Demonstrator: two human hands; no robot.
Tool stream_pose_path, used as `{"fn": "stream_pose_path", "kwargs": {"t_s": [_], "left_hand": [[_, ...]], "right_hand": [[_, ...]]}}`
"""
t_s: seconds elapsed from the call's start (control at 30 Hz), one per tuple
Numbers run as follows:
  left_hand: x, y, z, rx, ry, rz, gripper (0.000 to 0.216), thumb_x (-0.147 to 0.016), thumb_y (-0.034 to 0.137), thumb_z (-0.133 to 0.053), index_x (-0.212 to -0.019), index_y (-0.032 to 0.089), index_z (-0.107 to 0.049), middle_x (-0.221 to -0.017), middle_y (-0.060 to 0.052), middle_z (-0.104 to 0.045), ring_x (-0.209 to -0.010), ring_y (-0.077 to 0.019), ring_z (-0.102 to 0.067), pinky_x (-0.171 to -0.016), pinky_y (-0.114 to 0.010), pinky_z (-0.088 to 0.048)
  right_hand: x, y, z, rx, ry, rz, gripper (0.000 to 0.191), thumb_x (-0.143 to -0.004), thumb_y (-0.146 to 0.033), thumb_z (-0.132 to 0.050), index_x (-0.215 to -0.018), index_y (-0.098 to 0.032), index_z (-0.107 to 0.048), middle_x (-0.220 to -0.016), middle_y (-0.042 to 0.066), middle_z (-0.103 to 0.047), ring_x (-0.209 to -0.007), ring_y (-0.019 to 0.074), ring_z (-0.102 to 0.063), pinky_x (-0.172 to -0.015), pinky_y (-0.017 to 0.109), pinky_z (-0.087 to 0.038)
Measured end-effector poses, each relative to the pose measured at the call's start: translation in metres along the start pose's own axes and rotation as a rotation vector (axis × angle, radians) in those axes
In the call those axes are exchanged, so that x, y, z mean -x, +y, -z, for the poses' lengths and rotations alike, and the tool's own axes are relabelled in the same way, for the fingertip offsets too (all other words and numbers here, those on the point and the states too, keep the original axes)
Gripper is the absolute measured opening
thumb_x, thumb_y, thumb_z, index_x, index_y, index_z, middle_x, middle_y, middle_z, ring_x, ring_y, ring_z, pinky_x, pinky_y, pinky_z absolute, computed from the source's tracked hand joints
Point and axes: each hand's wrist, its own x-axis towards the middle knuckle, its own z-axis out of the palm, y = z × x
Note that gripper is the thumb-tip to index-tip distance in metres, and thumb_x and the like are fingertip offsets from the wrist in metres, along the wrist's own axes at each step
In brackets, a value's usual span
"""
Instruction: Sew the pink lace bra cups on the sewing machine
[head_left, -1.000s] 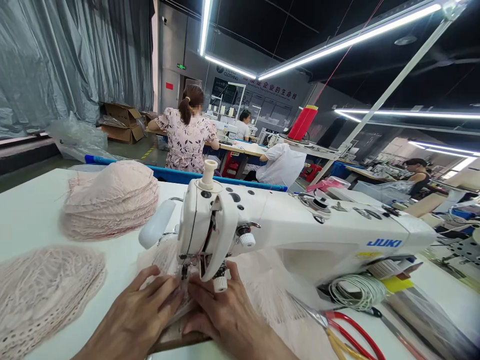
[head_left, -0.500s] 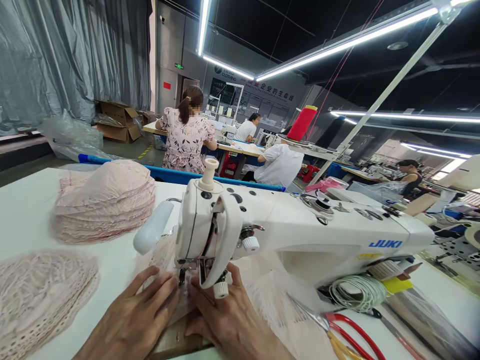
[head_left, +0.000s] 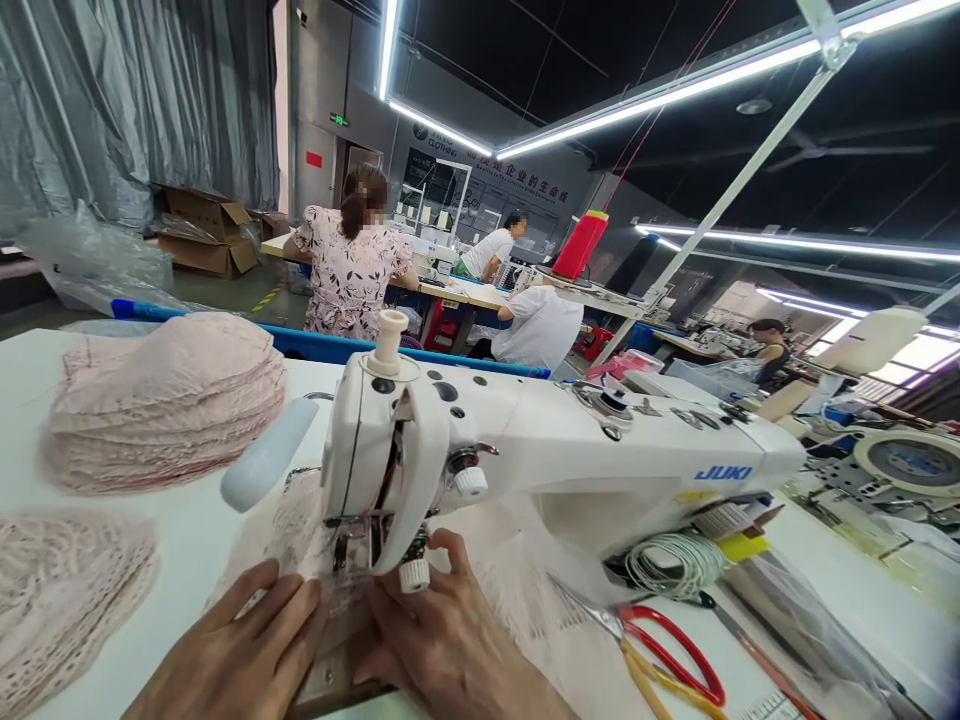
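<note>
A white sewing machine (head_left: 517, 450) stands before me, with pale lace fabric (head_left: 292, 520) under its needle end. My left hand (head_left: 240, 640) rests on the fabric left of the presser foot (head_left: 341, 550), fingers bent slightly and lying on the cloth. Close to the right of the foot, my right hand (head_left: 450, 640) has its thumb and forefinger drawn together at the fabric edge; one finger is raised beside the white knob (head_left: 414, 575). The machine head partly hides its fingertips. More pale fringed fabric (head_left: 517, 580) lies under the machine arm.
Stacked pale fabric pieces (head_left: 169, 400) and a lace pile (head_left: 67, 600) lie to the left. Scissors with red and yellow handles (head_left: 675, 660) and a coiled pale cord (head_left: 675, 560) lie on the right. Beyond a blue bar (head_left: 420, 350), several people work at other tables.
The view has shifted, so the machine and table sit further left. My left hand is slightly further from the presser foot, exposing more lace. A person in white at the back has moved.
</note>
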Motion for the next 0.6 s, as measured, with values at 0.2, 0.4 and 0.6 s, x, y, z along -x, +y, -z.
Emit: {"fn": "stream_pose_path", "kwargs": {"t_s": [0.2, 0.4, 0.6], "left_hand": [[-0.0019, 0.0028, 0.0073, -0.014, -0.002, 0.005, 0.039, -0.081, -0.001, -0.040, -0.091, 0.022, -0.071, -0.088, -0.003, -0.071, -0.087, -0.0197, -0.059, -0.101, -0.037, -0.031], [-0.0034, 0.0046, 0.0078, -0.014, -0.045, 0.026, 0.039, -0.082, -0.001, -0.042, -0.092, 0.022, -0.070, -0.088, -0.001, -0.070, -0.088, -0.0183, -0.059, -0.102, -0.037, -0.031], [0.0039, 0.0075, 0.0059, -0.030, -0.077, 0.052, 0.036, -0.081, 0.001, -0.045, -0.092, 0.023, -0.071, -0.095, -0.002, -0.070, -0.090, -0.0189, -0.060, -0.106, -0.039, -0.031]], "right_hand": [[0.0005, -0.0017, -0.0003, 0.008, 0.024, -0.003, 0.029, -0.097, -0.042, -0.054, -0.084, -0.017, -0.061, -0.079, 0.002, -0.067, -0.075, 0.0162, -0.059, -0.091, 0.041, -0.034], [-0.0041, -0.0058, -0.0016, 0.002, -0.006, 0.051, 0.014, -0.097, -0.028, -0.053, -0.092, -0.017, -0.058, -0.083, 0.002, -0.067, -0.076, 0.0170, -0.060, -0.086, 0.038, -0.035], [-0.0022, -0.0051, -0.0027, 0.002, 0.034, 0.053, 0.021, -0.099, -0.035, -0.049, -0.096, -0.017, -0.059, -0.083, 0.003, -0.068, -0.074, 0.0177, -0.060, -0.081, 0.038, -0.035]]}}
